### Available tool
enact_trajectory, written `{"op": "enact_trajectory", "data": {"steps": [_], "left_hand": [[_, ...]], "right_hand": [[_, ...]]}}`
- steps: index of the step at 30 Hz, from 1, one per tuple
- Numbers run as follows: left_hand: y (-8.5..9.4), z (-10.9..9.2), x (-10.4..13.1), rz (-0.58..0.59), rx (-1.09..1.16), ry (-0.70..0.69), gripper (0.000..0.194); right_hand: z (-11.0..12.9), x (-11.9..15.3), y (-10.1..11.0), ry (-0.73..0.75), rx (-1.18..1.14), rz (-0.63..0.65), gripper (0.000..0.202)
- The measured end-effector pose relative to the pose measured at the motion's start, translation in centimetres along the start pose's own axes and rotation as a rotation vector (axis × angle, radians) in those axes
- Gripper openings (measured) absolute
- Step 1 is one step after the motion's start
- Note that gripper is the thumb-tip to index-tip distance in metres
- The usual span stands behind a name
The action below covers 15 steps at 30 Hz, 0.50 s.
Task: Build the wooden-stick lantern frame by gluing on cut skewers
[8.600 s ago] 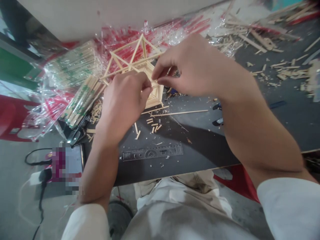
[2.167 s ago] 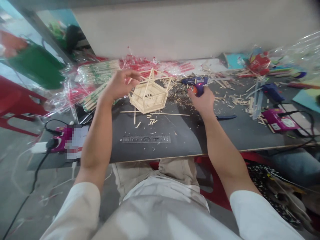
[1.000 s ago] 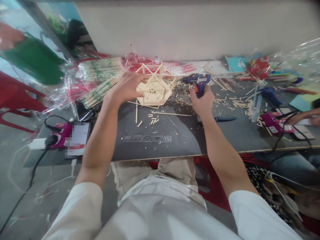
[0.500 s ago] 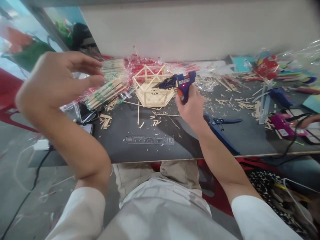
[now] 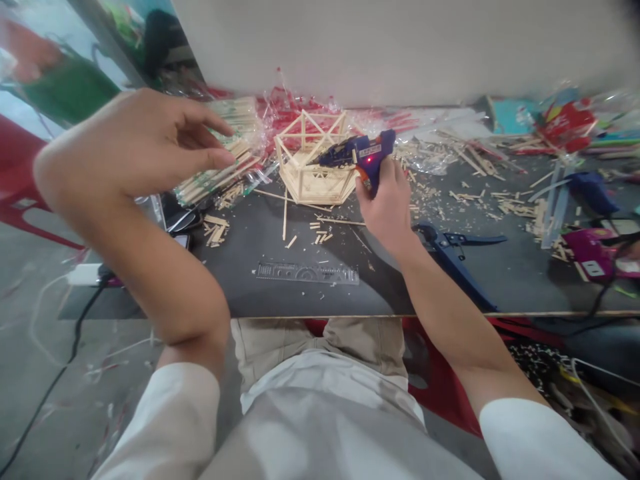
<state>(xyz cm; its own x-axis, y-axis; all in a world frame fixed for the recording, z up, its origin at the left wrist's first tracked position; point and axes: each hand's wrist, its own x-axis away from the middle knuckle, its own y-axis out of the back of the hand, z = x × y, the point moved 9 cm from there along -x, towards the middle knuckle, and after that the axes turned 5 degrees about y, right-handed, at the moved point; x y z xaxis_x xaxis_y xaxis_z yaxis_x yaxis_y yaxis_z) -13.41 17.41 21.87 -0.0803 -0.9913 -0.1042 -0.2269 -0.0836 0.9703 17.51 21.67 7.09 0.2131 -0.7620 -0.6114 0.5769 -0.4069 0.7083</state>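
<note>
In my right hand (image 5: 387,210) is a blue hot glue gun (image 5: 370,153) with an orange trigger and a lit red light. Its dark nozzle points left, over a many-sided frame (image 5: 320,193) built of pale wooden sticks that stands on the dark table. My left hand (image 5: 160,140) hovers to the left of the frame, wrist sharply bent, thumb and fingers apart with nothing seen between them. Beneath and beyond the left fingertips lie bundles of wooden sticks (image 5: 215,177) in clear printed wrapping.
A clear plastic ruler (image 5: 307,272) lies near the table's front edge. Blue-handled cutters (image 5: 455,260) rest right of it. Cut stick pieces (image 5: 480,160) are scattered about. A purple box (image 5: 590,253) and another blue tool (image 5: 593,190) are at the right. Red and clear wrapping lies along the wall.
My left hand has moved slightly right, closer to the wooden frame. The view has shifted a little. The glue gun stays in my right hand, its nozzle still over the frame.
</note>
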Motion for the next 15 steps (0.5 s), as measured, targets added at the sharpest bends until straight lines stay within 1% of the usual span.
{"op": "enact_trajectory", "data": {"steps": [2, 5, 7, 8, 13, 15], "left_hand": [[-0.1, 0.6, 0.0, 0.009, -0.022, 0.034, 0.075], [-0.5, 1.3, 0.0, 0.047, -0.059, 0.110, 0.057], [-0.5, 1.4, -0.2, 0.046, -0.084, 0.119, 0.051], [-0.4, 1.4, -0.2, 0.039, -0.095, 0.100, 0.052], [-0.7, 1.0, -0.7, 0.024, -0.102, -0.076, 0.068], [-0.8, 1.2, -0.8, 0.022, -0.113, -0.086, 0.068]], "right_hand": [[0.0, 0.0, -0.1, 0.000, -0.001, 0.001, 0.042], [-0.1, -0.1, -0.1, -0.009, -0.008, 0.013, 0.043], [-0.1, -0.1, -0.1, -0.014, -0.010, 0.021, 0.044], [-0.1, -0.1, -0.1, -0.015, -0.006, 0.022, 0.045], [0.1, -0.1, 0.1, -0.008, 0.037, 0.025, 0.044], [0.2, -0.1, 0.1, -0.006, 0.053, 0.025, 0.043]]}}
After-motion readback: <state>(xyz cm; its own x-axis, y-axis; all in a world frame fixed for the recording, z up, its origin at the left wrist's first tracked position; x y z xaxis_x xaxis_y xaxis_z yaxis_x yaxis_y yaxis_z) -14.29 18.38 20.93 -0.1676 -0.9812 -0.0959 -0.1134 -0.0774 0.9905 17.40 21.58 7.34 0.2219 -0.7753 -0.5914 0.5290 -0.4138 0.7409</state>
